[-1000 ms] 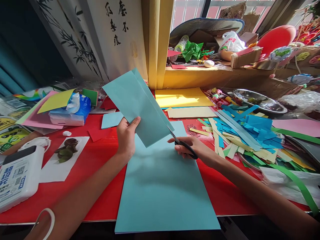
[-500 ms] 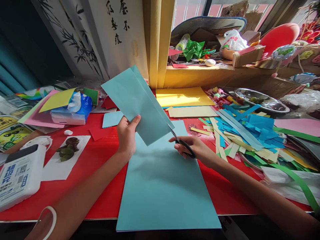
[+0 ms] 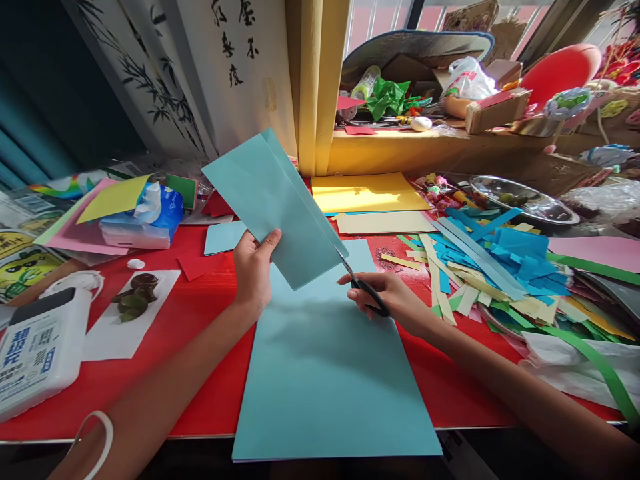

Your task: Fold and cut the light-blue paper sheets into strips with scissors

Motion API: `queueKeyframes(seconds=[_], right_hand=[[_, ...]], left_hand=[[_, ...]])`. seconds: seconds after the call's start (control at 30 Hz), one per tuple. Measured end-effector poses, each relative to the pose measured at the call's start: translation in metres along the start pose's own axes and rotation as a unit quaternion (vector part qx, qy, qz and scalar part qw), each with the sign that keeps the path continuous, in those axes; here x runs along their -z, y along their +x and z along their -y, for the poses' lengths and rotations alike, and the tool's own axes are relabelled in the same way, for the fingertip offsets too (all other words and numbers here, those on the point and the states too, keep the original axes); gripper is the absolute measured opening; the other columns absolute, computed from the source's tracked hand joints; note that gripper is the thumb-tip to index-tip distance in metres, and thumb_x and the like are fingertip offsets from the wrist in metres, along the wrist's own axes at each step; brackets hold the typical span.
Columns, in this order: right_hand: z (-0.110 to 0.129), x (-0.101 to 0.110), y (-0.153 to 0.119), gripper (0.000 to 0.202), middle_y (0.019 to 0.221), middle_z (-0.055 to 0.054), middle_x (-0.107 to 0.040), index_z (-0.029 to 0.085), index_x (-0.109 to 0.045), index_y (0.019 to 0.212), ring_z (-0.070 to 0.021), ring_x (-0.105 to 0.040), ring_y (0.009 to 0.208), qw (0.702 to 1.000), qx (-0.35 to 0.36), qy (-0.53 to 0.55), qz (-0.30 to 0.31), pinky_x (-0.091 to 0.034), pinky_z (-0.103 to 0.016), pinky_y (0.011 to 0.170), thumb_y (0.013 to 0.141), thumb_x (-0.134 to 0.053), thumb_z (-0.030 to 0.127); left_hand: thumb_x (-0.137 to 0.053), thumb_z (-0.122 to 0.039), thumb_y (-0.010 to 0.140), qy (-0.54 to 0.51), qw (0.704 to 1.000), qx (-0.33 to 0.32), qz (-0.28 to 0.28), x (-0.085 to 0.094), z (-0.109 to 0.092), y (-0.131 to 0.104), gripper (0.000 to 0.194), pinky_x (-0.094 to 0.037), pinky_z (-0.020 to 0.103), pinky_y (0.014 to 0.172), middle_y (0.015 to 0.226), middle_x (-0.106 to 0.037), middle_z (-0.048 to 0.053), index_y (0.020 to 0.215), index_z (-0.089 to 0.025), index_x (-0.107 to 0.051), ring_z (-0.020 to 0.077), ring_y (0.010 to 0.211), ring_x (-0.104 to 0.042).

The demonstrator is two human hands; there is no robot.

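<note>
Fingers: those of the left hand (image 3: 253, 270) are clamping the lower edge of a folded teal sheet (image 3: 273, 203), thumb lying across its front face; those of the right hand (image 3: 395, 300) are curling closed through the black handles of a pair of scissors (image 3: 363, 283).
Scissors: the blades are pointing up and to the left, meeting the lower right edge of the folded teal sheet; whether they are biting into the paper cannot be told.
Folded sheet: it is being held tilted in the air above the table, its upper corner rising toward the yellow window frame (image 3: 315, 80).
Beneath the hands: a large teal sheet (image 3: 325, 373) is lying flat on the red table (image 3: 200, 373), its near edge hanging over the front rim.
To the right: a heap of blue, cream and green paper strips (image 3: 490, 267) is spreading beside the right forearm, with a metal bowl (image 3: 520, 200) sitting behind it.
Behind: a yellow sheet (image 3: 365, 193) is lying flat just past the large teal sheet.
To the left: a blue tissue pack (image 3: 150, 223) is resting on pink paper (image 3: 75, 233); a white plastic container (image 3: 35, 350) is standing near the front edge.
Windowsill: crumpled green paper (image 3: 387, 100) and a red balloon (image 3: 560, 70) are crowding the ledge.
</note>
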State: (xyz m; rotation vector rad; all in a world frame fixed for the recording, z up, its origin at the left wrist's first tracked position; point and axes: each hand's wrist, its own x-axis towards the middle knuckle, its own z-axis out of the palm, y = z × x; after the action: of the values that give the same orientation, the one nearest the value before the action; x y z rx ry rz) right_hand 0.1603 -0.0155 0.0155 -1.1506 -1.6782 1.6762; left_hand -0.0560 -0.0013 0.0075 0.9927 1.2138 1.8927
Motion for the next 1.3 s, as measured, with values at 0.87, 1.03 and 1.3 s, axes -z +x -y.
queueKeyframes(seconds=[0.87, 1.03, 1.3], right_hand=[[-0.0018, -0.0061, -0.0013, 0.04, 0.058, 0.003, -0.047, 0.015, -0.06, 0.094, -0.0078, -0.043, 0.049, 1.0, 0.008, 0.011, -0.021, -0.032, -0.022, 0.048, 0.07, -0.064, 0.047], [-0.0045, -0.0058, -0.0013, 0.039, 0.056, 0.004, -0.046, 0.017, -0.06, 0.09, -0.008, -0.043, 0.048, 1.0, 0.021, 0.001, -0.021, -0.032, -0.022, 0.046, 0.069, -0.063, 0.049], [-0.0025, -0.007, -0.001, 0.034, 0.057, 0.004, -0.047, 0.016, -0.06, 0.084, -0.0075, -0.042, 0.048, 0.999, 0.018, 0.012, -0.027, -0.031, -0.022, 0.048, 0.07, -0.063, 0.047]], left_hand=[[-0.071, -0.034, 0.065, 0.031, 0.999, 0.008, 0.017, -0.003, 0.0077, -0.0068, 0.027, -0.045, 0.027, 0.067, 0.085, -0.063, 0.004, 0.084, -0.018, -0.062, 0.0172, 0.08, -0.057], [-0.072, -0.034, 0.064, 0.028, 0.999, 0.012, 0.009, -0.0034, 0.0074, -0.0064, 0.026, -0.047, 0.027, 0.066, 0.085, -0.064, 0.003, 0.083, -0.018, -0.063, 0.0179, 0.079, -0.059], [-0.072, -0.034, 0.065, 0.036, 0.999, 0.008, 0.023, -0.0042, 0.0067, -0.0077, 0.027, -0.046, 0.028, 0.066, 0.086, -0.063, 0.004, 0.084, -0.018, -0.062, 0.0183, 0.081, -0.058]])
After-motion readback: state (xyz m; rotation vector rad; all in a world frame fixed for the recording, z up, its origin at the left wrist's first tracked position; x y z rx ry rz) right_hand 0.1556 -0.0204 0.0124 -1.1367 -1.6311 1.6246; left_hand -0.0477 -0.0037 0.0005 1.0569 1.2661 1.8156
